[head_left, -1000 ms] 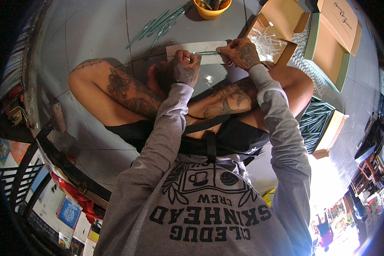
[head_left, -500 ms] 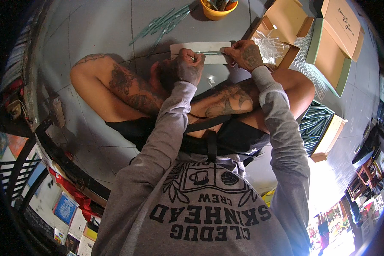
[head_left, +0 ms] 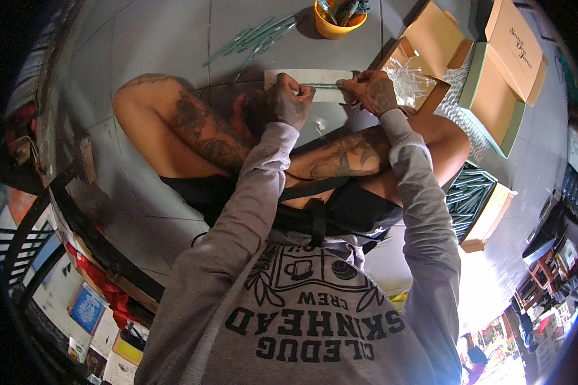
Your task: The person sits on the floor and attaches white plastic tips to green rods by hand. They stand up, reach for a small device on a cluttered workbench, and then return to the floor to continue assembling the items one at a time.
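Between my two hands a thin dark green stick (head_left: 327,85) is stretched level, just over a pale flat strip (head_left: 334,76) on the floor. My left hand (head_left: 290,102) is closed in a fist-like pinch at its left end. The fingers of my right hand (head_left: 374,93) pinch the opposite end. Whether the stick has a clear sleeve round it is too small to tell. Beyond my left hand, several similar green sticks (head_left: 253,38) lie loosely on the tiles. To the right of my right hand stands an open cardboard box (head_left: 438,96) holding clear plastic sleeves (head_left: 410,78).
A yellow pot (head_left: 334,29) with green sticks in it stands at the far side. At right, another open box (head_left: 504,112) with a green edge lies by clear plastic pieces (head_left: 459,83). Near my right knee, a carton (head_left: 491,218) is full of green sticks. My crossed legs frame the floor.
The whole view has shifted slightly, so the pot and the loose sticks show lower and further right. Both hands keep their pinch on the stick.
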Motion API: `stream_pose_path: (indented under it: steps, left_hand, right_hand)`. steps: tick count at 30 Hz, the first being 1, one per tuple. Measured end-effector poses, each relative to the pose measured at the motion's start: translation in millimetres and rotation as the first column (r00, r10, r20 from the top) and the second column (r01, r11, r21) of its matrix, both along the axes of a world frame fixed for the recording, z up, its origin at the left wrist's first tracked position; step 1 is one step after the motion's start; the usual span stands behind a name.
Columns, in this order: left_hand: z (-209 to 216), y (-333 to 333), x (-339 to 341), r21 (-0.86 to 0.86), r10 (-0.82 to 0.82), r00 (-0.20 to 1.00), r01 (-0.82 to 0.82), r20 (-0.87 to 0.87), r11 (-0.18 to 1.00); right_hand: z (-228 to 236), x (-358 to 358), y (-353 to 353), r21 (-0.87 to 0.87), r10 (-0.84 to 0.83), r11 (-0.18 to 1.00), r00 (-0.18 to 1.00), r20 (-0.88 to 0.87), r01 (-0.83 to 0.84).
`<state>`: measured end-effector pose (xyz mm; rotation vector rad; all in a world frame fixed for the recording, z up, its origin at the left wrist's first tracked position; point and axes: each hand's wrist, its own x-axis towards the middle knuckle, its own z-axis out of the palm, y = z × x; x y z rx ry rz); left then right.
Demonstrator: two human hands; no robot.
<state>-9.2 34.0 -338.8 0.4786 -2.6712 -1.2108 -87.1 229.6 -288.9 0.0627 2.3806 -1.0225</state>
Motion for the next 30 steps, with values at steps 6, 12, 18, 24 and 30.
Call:
stream_pose_path:
  steps: [6, 12, 18, 24, 30]
  left_hand:
    - [26, -11, -10, 0.228, -0.081, 0.971, 0.028, 0.226, 0.973]
    - [-11, -57, -12, 0.357, -0.204, 0.938, 0.096, 0.280, 0.929]
    - [72, -37, -23, 0.138, -0.164, 0.835, 0.107, 0.525, 0.985]
    - [88, -26, -19, 0.143, -0.091, 0.873, 0.025, 0.480, 0.989]
    - [79, -22, -10, 0.164, -0.023, 0.927, -0.042, 0.374, 0.986]
  right_hand:
    - [12, -3, 5, 0.005, -0.056, 0.998, 0.994, 0.089, 0.056]
    - [15, 3, -3, 0.026, -0.044, 0.999, 0.999, 0.005, 0.044]
    - [-16, 1, 8, -0.082, -0.124, 0.989, 0.992, 0.032, 0.126]
    - [-48, -3, 23, -0.132, -0.142, 0.981, 0.990, 0.025, 0.144]
    - [-51, -6, 25, -0.150, -0.112, 0.982, 0.993, 0.047, 0.117]
